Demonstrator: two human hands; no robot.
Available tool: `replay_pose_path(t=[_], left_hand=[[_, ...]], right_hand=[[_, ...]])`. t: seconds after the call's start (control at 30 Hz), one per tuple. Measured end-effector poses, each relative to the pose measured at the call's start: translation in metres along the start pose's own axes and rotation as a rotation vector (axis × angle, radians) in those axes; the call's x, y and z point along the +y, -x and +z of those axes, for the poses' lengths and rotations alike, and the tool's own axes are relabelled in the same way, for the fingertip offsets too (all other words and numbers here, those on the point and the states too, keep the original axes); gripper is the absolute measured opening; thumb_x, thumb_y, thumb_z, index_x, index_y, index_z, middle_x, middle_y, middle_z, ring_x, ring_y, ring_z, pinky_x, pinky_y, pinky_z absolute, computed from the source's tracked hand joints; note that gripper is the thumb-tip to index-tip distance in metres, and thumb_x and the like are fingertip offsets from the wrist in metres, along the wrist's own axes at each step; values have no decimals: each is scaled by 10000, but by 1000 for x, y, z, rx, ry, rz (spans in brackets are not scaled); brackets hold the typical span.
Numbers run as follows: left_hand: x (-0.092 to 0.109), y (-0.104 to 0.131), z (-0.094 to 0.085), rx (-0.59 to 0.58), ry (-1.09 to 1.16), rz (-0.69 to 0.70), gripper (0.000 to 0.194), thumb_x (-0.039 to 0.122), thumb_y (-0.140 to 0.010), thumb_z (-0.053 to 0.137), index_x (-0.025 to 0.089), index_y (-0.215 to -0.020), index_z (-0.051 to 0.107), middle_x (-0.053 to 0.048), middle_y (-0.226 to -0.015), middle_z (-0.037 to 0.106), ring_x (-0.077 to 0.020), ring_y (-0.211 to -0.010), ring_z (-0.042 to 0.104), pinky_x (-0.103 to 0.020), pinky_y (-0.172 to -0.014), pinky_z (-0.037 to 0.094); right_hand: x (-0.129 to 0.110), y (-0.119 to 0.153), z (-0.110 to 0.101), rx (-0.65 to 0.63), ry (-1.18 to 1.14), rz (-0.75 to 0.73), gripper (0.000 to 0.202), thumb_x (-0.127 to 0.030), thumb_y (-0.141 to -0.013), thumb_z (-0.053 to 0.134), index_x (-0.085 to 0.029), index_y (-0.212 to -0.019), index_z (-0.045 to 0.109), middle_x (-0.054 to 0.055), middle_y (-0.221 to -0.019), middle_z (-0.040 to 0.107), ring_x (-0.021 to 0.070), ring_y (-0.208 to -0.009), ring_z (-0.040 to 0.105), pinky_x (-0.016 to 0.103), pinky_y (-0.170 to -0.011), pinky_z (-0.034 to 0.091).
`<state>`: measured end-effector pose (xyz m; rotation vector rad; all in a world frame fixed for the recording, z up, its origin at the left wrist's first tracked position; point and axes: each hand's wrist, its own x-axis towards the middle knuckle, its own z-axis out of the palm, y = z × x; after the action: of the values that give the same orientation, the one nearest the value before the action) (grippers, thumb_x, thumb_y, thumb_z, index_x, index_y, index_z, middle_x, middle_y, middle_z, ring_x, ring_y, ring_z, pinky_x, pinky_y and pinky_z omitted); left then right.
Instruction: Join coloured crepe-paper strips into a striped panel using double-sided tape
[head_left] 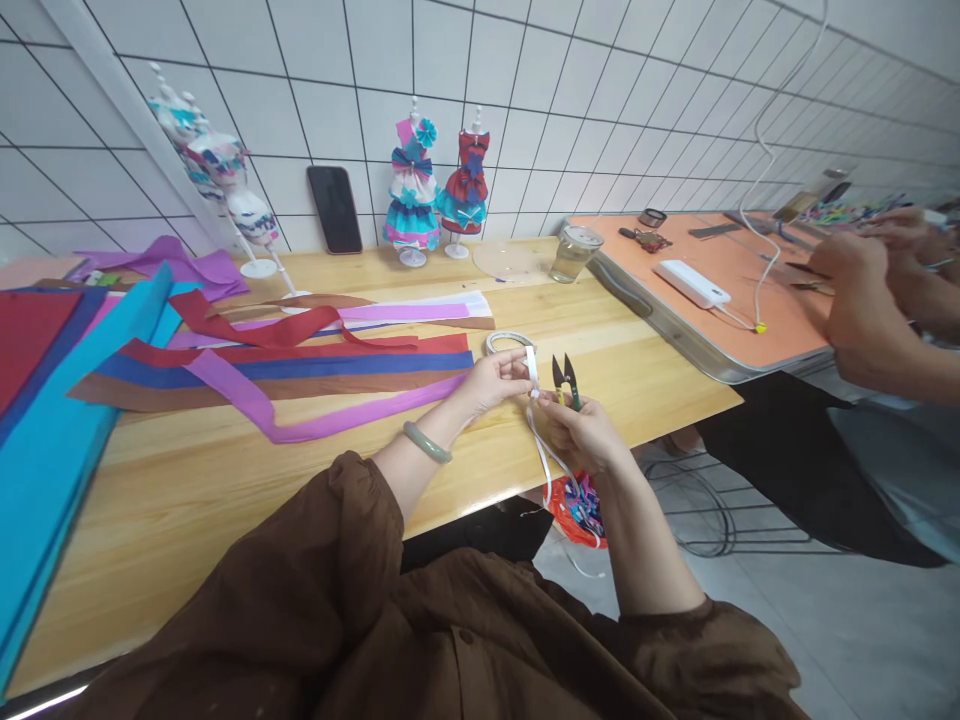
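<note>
While our left hand (493, 385) pinches the upper part of a short white strip (532, 366) between thumb and fingers, our right hand (589, 432) grips the small snips (571, 375) and meets the lower end of that strip with thumb and finger. The strip stands roughly upright above the near edge of the wooden table (675, 400), just left of the blades, which point away from us and sit apart.

To work it well, we do best to pinch lightly and close to the ends, so the narrow piece lies flat and doesn't twist. Our blade tips want to point clear of the left fingertips, since both hands are so near each other. Thin white cords (544, 462) hang below, and a snag there could tug the strip askew. A white roll (491, 343) lies just beyond our left hand; the purple ribbon (300, 433) reaches toward our left wrist, so we rest our forearm gently.
</note>
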<state>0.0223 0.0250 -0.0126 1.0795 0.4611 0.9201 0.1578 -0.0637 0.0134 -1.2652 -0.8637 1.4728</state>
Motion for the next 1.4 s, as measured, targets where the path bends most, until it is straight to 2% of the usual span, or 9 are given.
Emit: replay_pose_path(t=[0.13,0.33,0.43,0.57,0.63,0.73,1.07,1.27,1.4], left_hand=[[0,-1,0,42,-21,65,582,91,-589,698,156,-1147,543,18,-749,585,-85,-728,562,-249,-745,426],[4,-3,-1,83,19,93,545,79,-598,683,162,-1120,549,14,-772,582,-68,-701,533,-209,-687,427],[4,-2,-2,77,68,62,544,80,-608,680,167,-1126,538,2,-804,578,-84,-710,546,-235,-681,451],[5,-1,-2,75,119,1,559,77,-604,684,191,-1129,529,9,-796,562,-101,-697,561,-287,-672,487],[6,0,-2,85,126,-13,552,72,-606,682,203,-1122,535,12,-788,558,-103,-696,564,-293,-670,494],[7,1,-2,78,137,-22,523,66,-615,674,209,-1103,551,10,-794,560,-104,-704,567,-295,-674,499],[13,4,1,-1,205,-60,495,72,-628,670,224,-1089,575,10,-779,567,-99,-702,569,-276,-664,510],[14,8,5,-121,260,-87,485,79,-649,667,223,-1101,565,-10,-850,592,-117,-744,588,-282,-670,516],[16,9,5,-118,276,-98,483,79,-655,663,222,-1105,561,-12,-853,607,-125,-767,593,-279,-673,515]], right_hand=[[-8,-7,-3,-149,-145,99,211,-263,-673,674,-148,-774,529,-128,-476,154,10,-380,85,139,-324,83],[-10,-9,-9,-128,-128,117,287,-275,-679,649,-154,-909,529,-130,-481,130,20,-375,88,135,-316,102],[-4,-1,-10,-24,59,50,354,-347,-680,649,-161,-966,552,-130,-451,184,20,-353,130,156,-322,124],[3,12,-9,200,482,-33,321,-377,-624,673,-129,-823,628,-35,-510,496,70,-423,418,208,-416,338],[4,18,-9,230,642,-47,276,-370,-612,670,-130,-744,637,12,-613,592,116,-528,513,239,-505,400],[3,28,-12,181,745,-11,250,-380,-645,629,-133,-686,635,12,-585,596,124,-520,516,246,-503,401],[7,32,-18,120,665,29,308,-361,-614,686,-140,-828,663,48,-718,669,167,-622,601,277,-570,460],[9,20,-19,186,508,-112,456,-409,-576,723,-139,-930,626,43,-755,653,168,-650,605,292,-603,477],[13,12,-16,184,430,-195,428,-387,-543,752,-153,-870,608,37,-799,649,152,-675,605,277,-647,482]])
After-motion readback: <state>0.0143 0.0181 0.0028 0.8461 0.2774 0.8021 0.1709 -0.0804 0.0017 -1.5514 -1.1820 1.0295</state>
